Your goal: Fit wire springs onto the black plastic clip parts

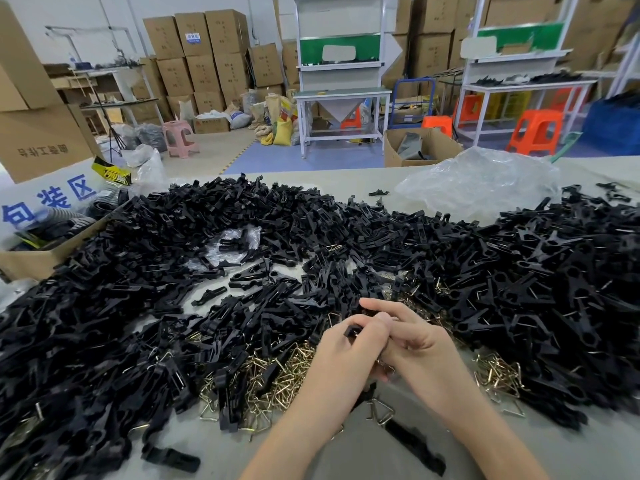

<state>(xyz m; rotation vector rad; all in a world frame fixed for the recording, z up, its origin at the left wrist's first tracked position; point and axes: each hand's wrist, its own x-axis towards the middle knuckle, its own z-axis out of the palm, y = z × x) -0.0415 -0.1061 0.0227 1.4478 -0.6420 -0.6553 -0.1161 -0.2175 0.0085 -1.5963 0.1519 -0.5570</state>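
On the table, heaped black clips, wire springs, plastic bag beyond

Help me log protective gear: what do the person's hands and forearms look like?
Both the left hand and right hand are bare: no gloves, rings or watch show. The left forearm and right forearm are uncovered too, with no sleeve reaching into view.
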